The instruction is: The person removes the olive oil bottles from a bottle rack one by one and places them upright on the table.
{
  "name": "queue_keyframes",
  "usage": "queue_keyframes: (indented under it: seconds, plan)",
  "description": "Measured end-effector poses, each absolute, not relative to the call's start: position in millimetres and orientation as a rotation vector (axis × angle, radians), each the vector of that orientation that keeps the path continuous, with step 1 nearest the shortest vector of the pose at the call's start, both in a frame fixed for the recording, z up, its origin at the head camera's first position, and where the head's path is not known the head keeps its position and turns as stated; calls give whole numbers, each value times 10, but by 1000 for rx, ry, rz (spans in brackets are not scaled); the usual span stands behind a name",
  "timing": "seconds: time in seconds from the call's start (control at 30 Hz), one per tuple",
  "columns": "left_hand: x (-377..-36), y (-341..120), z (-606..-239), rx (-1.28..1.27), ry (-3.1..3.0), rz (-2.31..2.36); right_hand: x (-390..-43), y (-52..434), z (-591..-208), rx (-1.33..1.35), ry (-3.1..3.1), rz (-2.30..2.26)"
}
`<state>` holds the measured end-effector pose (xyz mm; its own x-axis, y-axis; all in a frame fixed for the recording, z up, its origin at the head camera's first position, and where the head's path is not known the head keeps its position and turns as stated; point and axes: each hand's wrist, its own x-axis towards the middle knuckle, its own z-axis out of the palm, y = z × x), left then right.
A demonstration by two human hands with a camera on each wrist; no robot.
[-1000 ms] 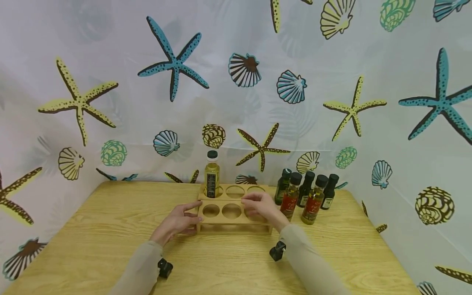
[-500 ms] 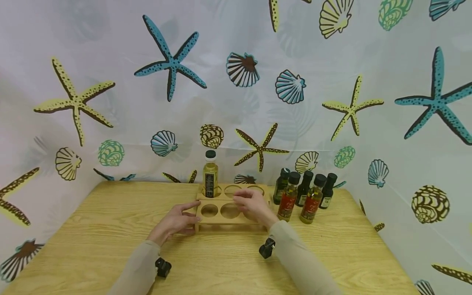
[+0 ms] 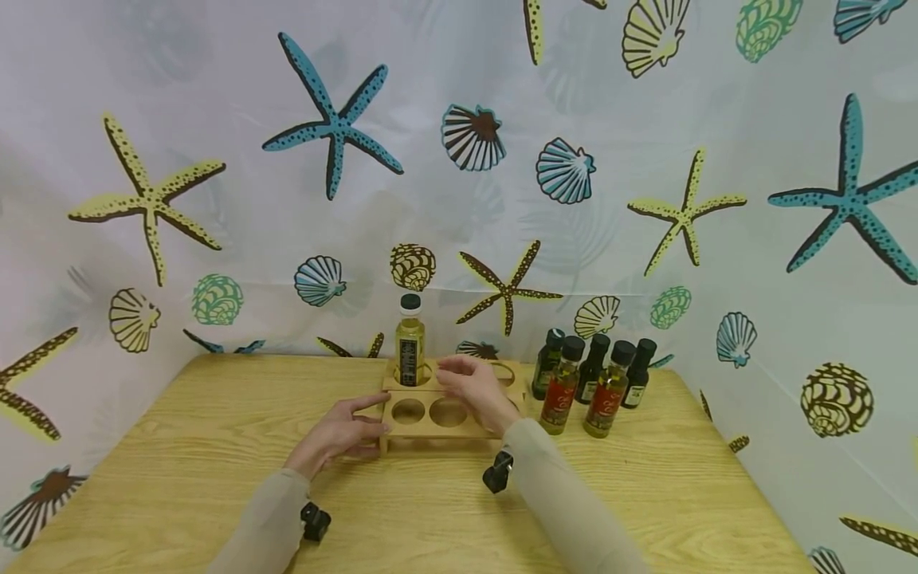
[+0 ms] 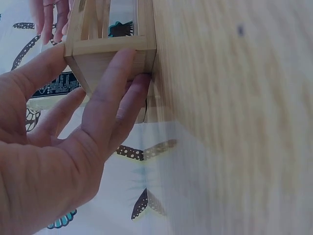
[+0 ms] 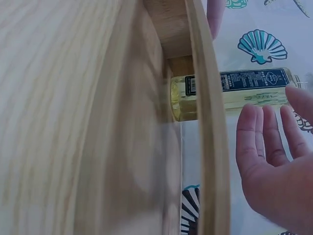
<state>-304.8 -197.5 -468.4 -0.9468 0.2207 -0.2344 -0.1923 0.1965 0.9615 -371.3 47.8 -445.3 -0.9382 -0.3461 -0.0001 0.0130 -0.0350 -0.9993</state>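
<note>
A two-tier wooden rack (image 3: pixel 419 430) with round holes stands on the table. In its back left hole sits an upright bottle of pale yellow liquid (image 3: pixel 411 351) with a dark cap and label. My left hand (image 3: pixel 339 434) touches the rack's left end, with fairly straight fingers spread against the end panel (image 4: pixel 95 61) in the left wrist view. Above the rack, just right of the bottle, is my right hand (image 3: pixel 480 391). In the right wrist view its loosely bent fingers (image 5: pixel 274 132) hold nothing and look close to the bottle; whether they touch it cannot be told.
Right of the rack, several dark-capped bottles stand together on the wooden table (image 3: pixel 215 446). Two at the front, a red-labelled bottle (image 3: pixel 559 399) and another red-labelled bottle (image 3: pixel 606 402), have darker bottles behind them. A curtain (image 3: pixel 459 199) with starfish and shells hangs behind.
My right hand has moved left across the rack, from its right side to near the yellow bottle. My left hand stays at the rack's left end. The bottles have not moved.
</note>
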Motion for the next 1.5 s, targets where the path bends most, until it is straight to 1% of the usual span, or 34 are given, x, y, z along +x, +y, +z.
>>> queue_keyframes:
  seconds: [0.33,0.57,0.73,0.87,1.33,1.5]
  plan:
    - [-3031,-2013,-4678,-8,2165,1818,-3799,236,-4314,-357,2034,-2099]
    - [-3021,-2028,-4679,22,2175,1823,-3845,163,-4247,-381,2084,-2058]
    - [-3020,-2025,-4697,47,2196,1810,-3808,133,-4146,-410,2157,-2004]
    - [-3017,-2015,-4713,66,2203,1801,-3867,81,-4200,-389,2205,-2012]
    - [-3068,-1998,-4723,185,2193,1774,-3965,-45,-4172,-347,2254,-1985]
    - [-3052,-2022,-4724,138,2193,1767,-3962,-69,-4175,-372,2268,-1964]
